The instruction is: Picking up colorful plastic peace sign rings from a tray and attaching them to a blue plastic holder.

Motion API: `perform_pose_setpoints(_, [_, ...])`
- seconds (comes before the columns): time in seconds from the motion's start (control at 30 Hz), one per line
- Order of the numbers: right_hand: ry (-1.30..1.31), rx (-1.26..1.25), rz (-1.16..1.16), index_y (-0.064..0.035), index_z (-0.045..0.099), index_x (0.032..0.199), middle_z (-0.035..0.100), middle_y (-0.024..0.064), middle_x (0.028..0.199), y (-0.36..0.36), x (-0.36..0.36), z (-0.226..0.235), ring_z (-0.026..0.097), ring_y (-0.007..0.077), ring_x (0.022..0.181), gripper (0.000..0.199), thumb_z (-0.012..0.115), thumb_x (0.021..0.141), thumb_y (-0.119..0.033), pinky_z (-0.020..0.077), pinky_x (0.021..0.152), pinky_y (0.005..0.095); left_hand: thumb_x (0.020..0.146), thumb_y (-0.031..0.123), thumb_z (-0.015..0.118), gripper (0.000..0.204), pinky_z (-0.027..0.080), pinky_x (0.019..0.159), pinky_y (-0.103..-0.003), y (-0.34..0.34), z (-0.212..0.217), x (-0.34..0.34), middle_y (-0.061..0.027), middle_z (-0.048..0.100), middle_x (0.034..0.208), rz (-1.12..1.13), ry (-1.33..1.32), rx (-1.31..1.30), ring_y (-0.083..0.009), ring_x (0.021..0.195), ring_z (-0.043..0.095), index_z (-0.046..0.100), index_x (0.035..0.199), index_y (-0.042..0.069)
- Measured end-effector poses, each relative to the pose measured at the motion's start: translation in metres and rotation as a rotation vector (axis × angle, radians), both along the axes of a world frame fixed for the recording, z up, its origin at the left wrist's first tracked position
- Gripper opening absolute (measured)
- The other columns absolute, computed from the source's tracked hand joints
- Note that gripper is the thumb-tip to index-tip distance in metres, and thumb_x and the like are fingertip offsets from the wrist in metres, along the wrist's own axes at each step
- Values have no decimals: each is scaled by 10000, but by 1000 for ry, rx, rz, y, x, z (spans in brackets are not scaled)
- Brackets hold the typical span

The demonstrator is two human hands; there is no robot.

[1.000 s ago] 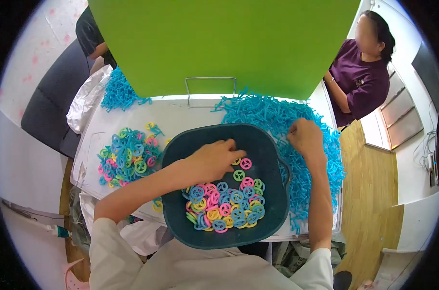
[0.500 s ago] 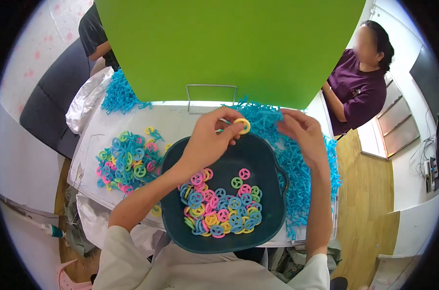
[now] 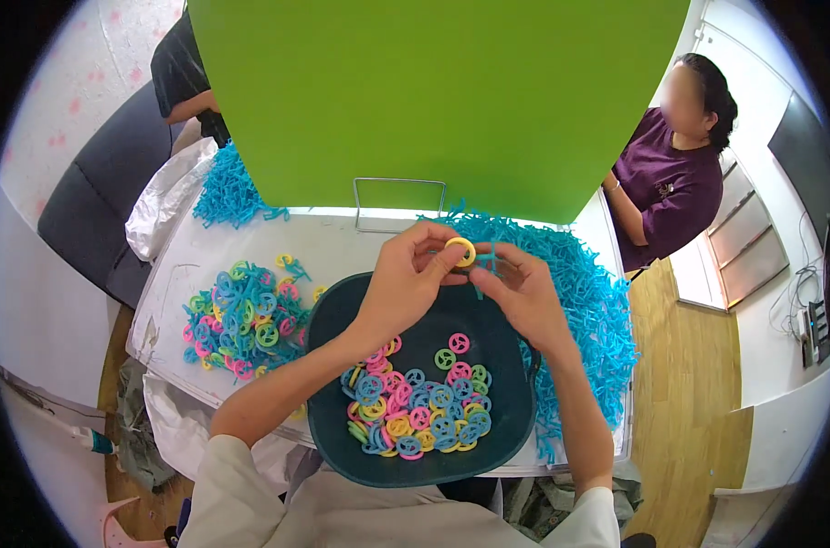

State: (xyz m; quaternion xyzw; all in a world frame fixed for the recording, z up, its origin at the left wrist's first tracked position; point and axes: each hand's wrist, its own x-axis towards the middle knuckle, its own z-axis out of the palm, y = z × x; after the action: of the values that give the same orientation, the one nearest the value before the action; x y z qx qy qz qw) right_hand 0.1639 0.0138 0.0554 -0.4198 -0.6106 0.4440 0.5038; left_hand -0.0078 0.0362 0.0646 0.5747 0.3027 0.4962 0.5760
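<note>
My left hand [image 3: 406, 279] holds a yellow plastic ring [image 3: 460, 251] by its fingertips above the far rim of a dark teal basin [image 3: 328, 429]. My right hand [image 3: 523, 290] pinches a thin blue plastic stick [image 3: 484, 265] right beside the ring, touching it. The basin holds several pink, blue, yellow and green rings [image 3: 413, 402]. Both hands meet over the basin's far edge.
A heap of blue sticks [image 3: 588, 301] covers the table's right side; another heap [image 3: 227, 196] lies far left. Assembled coloured rings [image 3: 241, 315] pile left of the basin. A green board [image 3: 433, 100] stands behind. A person in purple [image 3: 661, 183] sits right; another person [image 3: 182, 78] far left.
My left hand lifted a yellow ring out of the basin and my right hand came off the blue heap with a stick; the two hands have drawn together.
</note>
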Motion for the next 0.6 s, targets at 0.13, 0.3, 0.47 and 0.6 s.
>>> perform_pose_setpoints(0.13, [-140,-95,-139,19,612,1112,668,69,916,-1,-2,1,648,124,817,242,639,894,-83,536,729,247,942,105,568,161,567,734,-268,-1,3,-1,-88,639,943,46,64,42,-144,895,643,564,1028,-30])
perform_pose_setpoints(0.3, [141,-20,-139,23,643,1019,675,65,862,-1,-9,-3,653,112,781,178,636,899,-108,525,661,222,944,112,565,154,562,716,-271,-1,0,-4,-79,628,918,67,66,35,-137,879,641,558,1014,-25])
perform_pose_setpoints(0.47, [-37,-59,-96,24,651,995,675,58,835,-4,-8,-1,636,97,756,169,610,917,-120,506,640,220,940,79,553,105,554,692,-272,-2,-6,-3,-72,617,888,61,95,13,-125,819,623,547,979,-19])
perform_pose_setpoints(0.6, [-153,-66,-97,23,652,987,669,44,804,-8,-10,6,614,83,727,170,597,924,-126,484,624,217,931,8,512,36,543,691,-271,1,-11,-1,-83,615,867,87,99,63,-133,789,613,527,952,-17])
